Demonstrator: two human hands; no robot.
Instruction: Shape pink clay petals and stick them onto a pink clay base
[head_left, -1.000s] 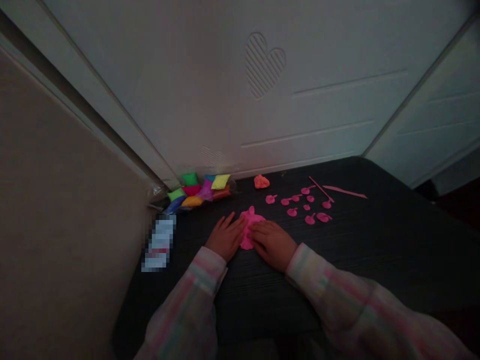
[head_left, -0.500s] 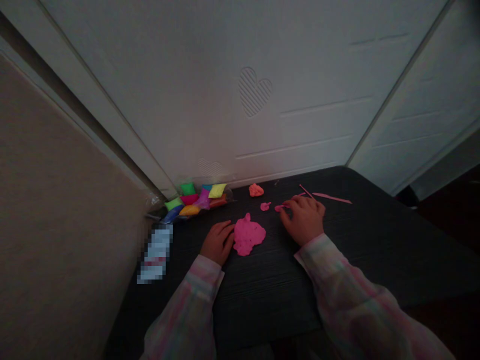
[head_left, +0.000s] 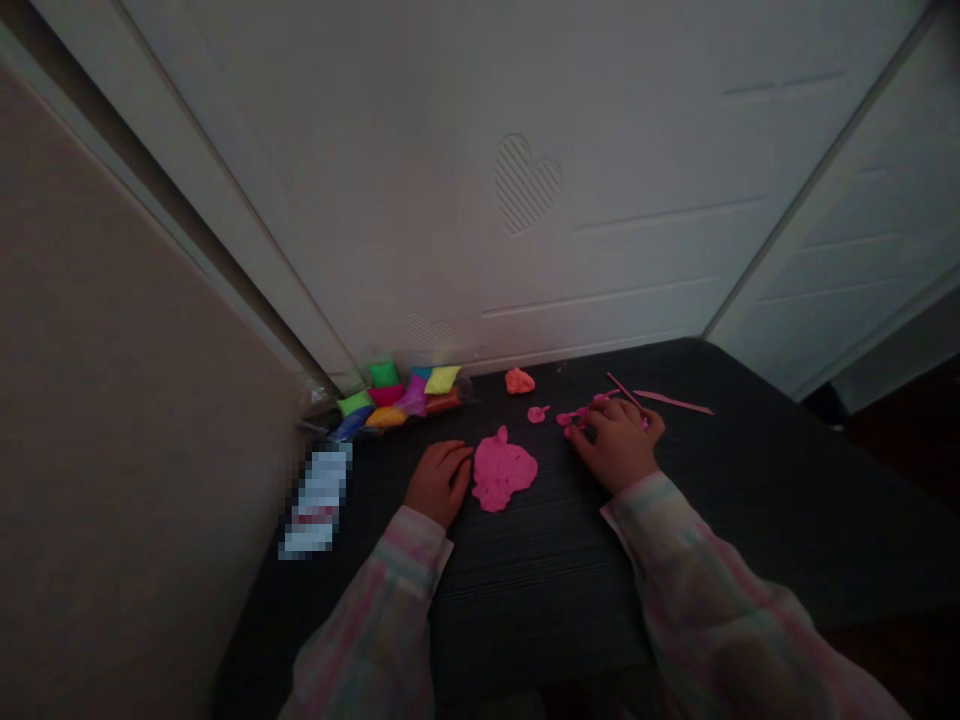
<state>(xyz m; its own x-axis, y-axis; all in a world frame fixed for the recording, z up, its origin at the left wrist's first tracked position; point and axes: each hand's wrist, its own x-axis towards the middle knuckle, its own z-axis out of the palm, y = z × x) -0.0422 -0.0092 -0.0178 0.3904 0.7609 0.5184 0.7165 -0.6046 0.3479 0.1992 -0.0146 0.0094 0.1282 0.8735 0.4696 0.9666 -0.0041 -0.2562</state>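
Note:
A flat, uneven piece of pink modelling clay (head_left: 504,472) with a small knob on top lies on the dark table. My left hand (head_left: 439,482) rests just left of it, fingers extended and loosely together, holding nothing. Farther right, my right hand (head_left: 621,445) is bent low over several small pink clay pieces (head_left: 564,420). Its thumb and fingertips close around a bit of pink clay at the thumb tip; the other fingers partly hide more pieces. A small pink clay piece with a thin tail (head_left: 537,413) lies between the hands.
Behind sit a lump of orange clay (head_left: 519,381) and a clear bag of coloured clay packets (head_left: 405,395). A thin pink stick (head_left: 624,388) and a flat pink clay knife (head_left: 673,402) lie beyond my right hand. A blurred-out item (head_left: 319,500) is at left. A white panel (head_left: 420,200) borders the table.
My right hand has shifted slightly and its fingers have drawn in over the small pink pieces, uncovering more of them. My left hand stays beside the flat clay. The view has turned slightly left.

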